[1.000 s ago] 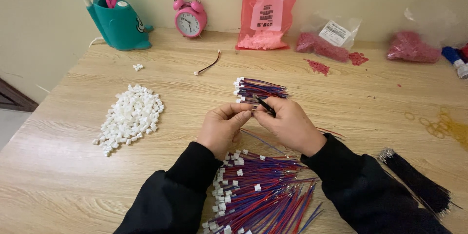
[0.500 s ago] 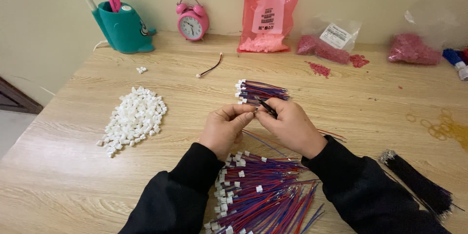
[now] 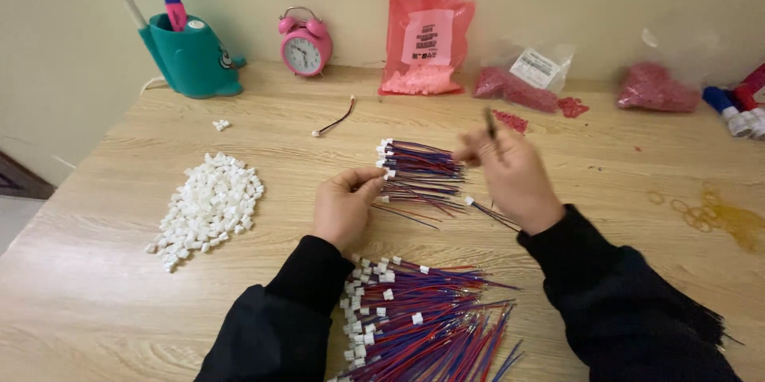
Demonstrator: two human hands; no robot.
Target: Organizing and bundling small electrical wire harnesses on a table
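My left hand (image 3: 344, 205) pinches one end of a red and blue wire lead beside a small bundle of wire leads with white connectors (image 3: 418, 172) lying on the wooden table (image 3: 606, 191). My right hand (image 3: 510, 175) is raised to the right of that bundle and grips a thin dark tool (image 3: 491, 127) that points upward. A large heap of red and blue leads with white connectors (image 3: 422, 322) lies near the table's front edge between my arms. A pile of loose white connector housings (image 3: 209, 207) sits to the left.
Along the back wall stand a teal pen holder (image 3: 190, 54), a pink alarm clock (image 3: 304, 41), a red plastic bag (image 3: 426, 30) and clear bags of red parts (image 3: 522, 79). One single lead (image 3: 335, 121) lies at the back. Yellowish rubber bands (image 3: 709, 213) lie at the right.
My right hand has lifted away from my left hand and moved right and back with the dark tool. My left hand has stayed by the small bundle.
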